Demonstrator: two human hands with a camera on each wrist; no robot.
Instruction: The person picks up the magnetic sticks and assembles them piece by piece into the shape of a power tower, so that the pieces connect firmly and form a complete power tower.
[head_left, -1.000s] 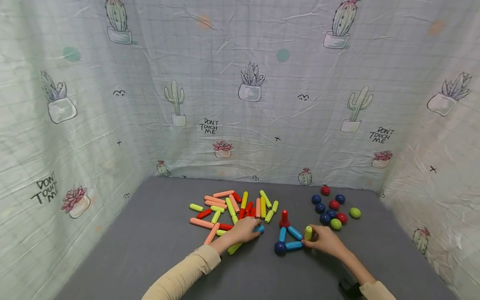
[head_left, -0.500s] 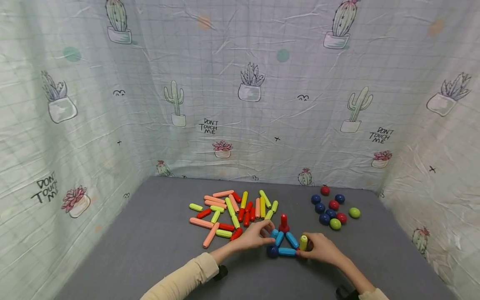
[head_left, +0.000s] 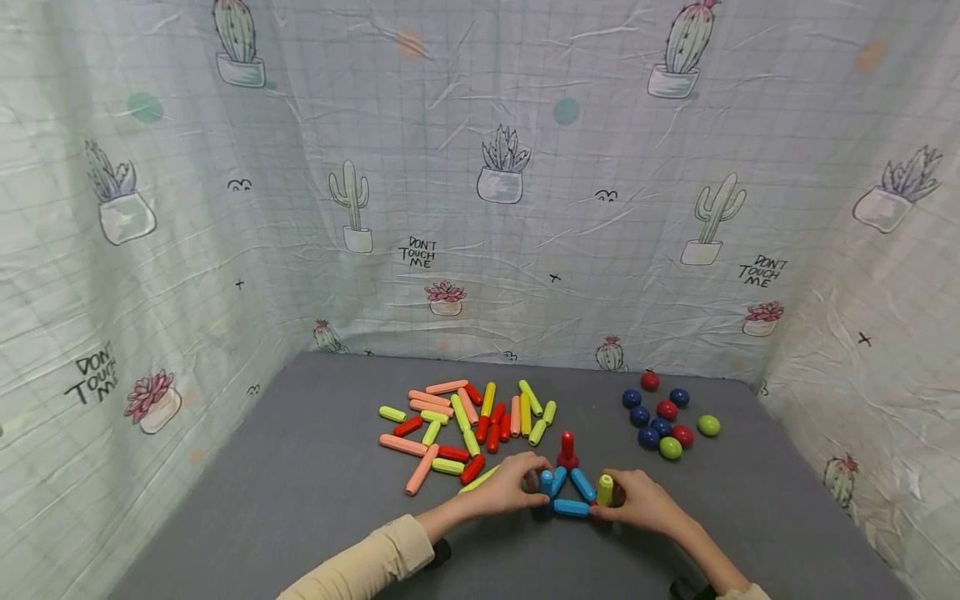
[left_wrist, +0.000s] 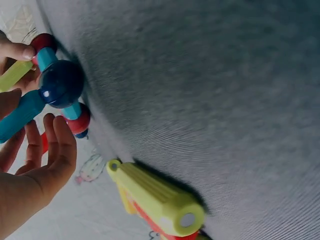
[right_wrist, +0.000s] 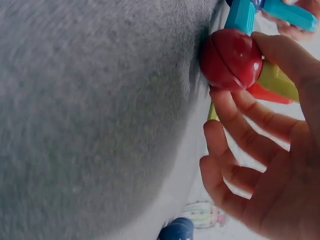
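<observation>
Three blue building sticks, one the front stick [head_left: 572,508], form a flat triangle joined at balls. A red stick [head_left: 567,445] stands on the far corner's red ball [head_left: 567,462]. At the left corner, my left hand [head_left: 510,486] grips an upright blue stick [left_wrist: 22,115], its end against the navy ball [left_wrist: 62,84]. My right hand [head_left: 641,502] holds the right corner's red ball [right_wrist: 230,59] between thumb and fingers; a yellow-green stick [head_left: 605,490] stands up from it. In the head view fingers largely hide both near balls.
Loose salmon, red, yellow and yellow-green sticks, such as a salmon stick [head_left: 422,470], lie left and behind on the grey tabletop [head_left: 300,500]. Navy, red and green balls, including a green ball [head_left: 671,447], cluster at the back right. A patterned sheet [head_left: 480,275] hangs behind.
My left hand has brought a blue stick from the loose sticks rightward to the triangle's left corner and stood it up. The triangle has shifted slightly nearer, my right hand moving with it.
</observation>
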